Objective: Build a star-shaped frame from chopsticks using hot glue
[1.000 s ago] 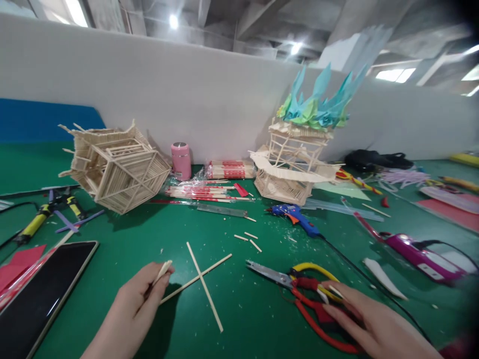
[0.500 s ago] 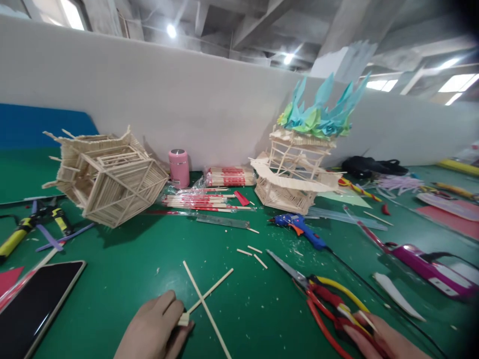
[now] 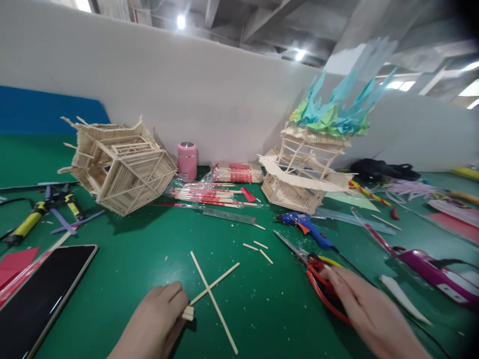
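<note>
My left hand [image 3: 159, 316] rests at the bottom centre, fingers closed around a small bundle of short wooden sticks [image 3: 189, 313] whose cut ends poke out. Just right of it, two long thin sticks [image 3: 220, 319] lie crossed on the green table. My right hand [image 3: 368, 304] is over red-handled scissors [image 3: 316, 286], its fingers closed at the handles and partly hidden by the hand itself. The scissor blades point up and left. A yellow handle [image 3: 329, 260] shows beside them, partly covered. Several short stick pieces [image 3: 266, 256] lie beyond the blade tips.
Two stick-built models [image 3: 130, 174] [image 3: 299, 192] stand at the back, with a pink flask [image 3: 187, 162] and bundled sticks [image 3: 237, 172] between. A blue glue gun [image 3: 307, 230] trails its cord rightward. A phone [image 3: 45, 299] lies left; a purple-and-white tool [image 3: 436, 274] lies right.
My right hand has moved forward over the scissors, which have shifted slightly away from me. The short stick seen in its fingers no longer shows. My left hand keeps its bundle.
</note>
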